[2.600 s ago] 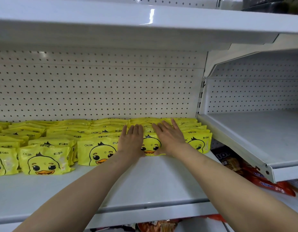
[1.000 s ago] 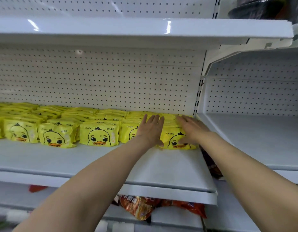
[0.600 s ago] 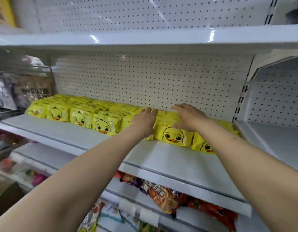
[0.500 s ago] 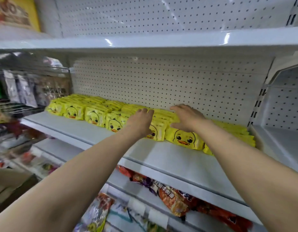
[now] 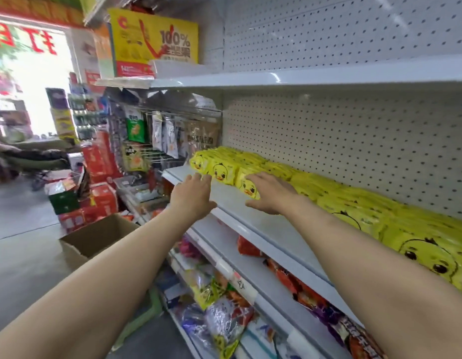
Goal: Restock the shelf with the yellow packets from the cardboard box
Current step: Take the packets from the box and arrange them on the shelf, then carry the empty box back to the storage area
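A: Head view: report the state of your two hands.

B: Your left hand (image 5: 192, 196) is extended at the front edge of the white shelf (image 5: 253, 218), fingers straight and relaxed, grip released, holding nothing. Whether its fingertips touch the shelf cannot be told. Your right hand (image 5: 270, 194) lies palm down with fingers straight, grip released; its fingertips rest against a front packet in the row.

A: Locate the task items.

B: The yellow packets (image 5: 359, 203), printed with a duck face, lie in a long row on that shelf against the pegboard back panel (image 5: 341, 141), running from the far left end to the near right edge of the frame. The cardboard box (image 5: 95, 237) stands open on the floor (image 5: 20, 257), to the left of your left forearm and below shelf level. Its contents cannot be seen from this angle.

A: List the surroundings.

B: Red and orange snack bags (image 5: 297, 283) fill the lower shelf beneath. Hanging bags (image 5: 170, 136) occupy the rack at the far end. A yellow carton (image 5: 154, 40) sits on the upper shelf at far left.
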The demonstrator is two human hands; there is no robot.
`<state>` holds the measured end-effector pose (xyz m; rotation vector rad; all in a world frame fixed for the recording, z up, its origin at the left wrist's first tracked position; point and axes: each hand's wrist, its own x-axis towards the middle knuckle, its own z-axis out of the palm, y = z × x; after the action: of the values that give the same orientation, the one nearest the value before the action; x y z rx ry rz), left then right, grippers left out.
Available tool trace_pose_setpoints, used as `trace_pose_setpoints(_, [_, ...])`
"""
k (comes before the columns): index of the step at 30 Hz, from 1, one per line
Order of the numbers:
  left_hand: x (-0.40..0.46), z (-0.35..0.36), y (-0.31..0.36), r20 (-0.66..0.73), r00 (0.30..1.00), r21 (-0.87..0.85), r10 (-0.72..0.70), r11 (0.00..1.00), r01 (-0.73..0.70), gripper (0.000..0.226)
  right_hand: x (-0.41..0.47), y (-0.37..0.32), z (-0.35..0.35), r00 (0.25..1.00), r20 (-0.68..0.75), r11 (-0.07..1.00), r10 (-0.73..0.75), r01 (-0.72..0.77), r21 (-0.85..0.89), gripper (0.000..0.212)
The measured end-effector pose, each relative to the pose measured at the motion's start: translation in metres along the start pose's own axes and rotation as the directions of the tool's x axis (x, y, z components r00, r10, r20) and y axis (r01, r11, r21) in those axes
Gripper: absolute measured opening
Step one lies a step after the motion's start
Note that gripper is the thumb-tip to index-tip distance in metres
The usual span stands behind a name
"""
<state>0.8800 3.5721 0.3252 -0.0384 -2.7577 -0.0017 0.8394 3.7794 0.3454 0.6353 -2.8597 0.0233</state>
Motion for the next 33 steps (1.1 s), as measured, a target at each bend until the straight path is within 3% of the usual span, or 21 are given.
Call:
trace_pose_setpoints(10, [-0.005, 0.020, -0.169, -0.048, 0.963, 0.023, -0.265, 0.964, 0.266, 0.060, 0.121, -0.152, 0.035, 0.975, -0.012, 0.969, -0.222, 0.222, 0.107, 0.070])
trace_pose_setpoints(22, [0.024, 0.060, -0.335, -0.036, 0.927, 0.089, -0.373, 0.923, 0.375, 0.065, 0.257, -0.287, 0.085, 0.939, -0.035, 0.926, -0.342, 0.343, 0.154, 0.069])
trace_pose_setpoints(33, [0.079, 0.119, -0.463, -0.009, 0.855, 0.120, -0.519, 0.848, 0.516, 0.065, 0.399, -0.382, 0.151, 0.898, 0.043, 0.885, -0.438, 0.423, 0.193, 0.075])
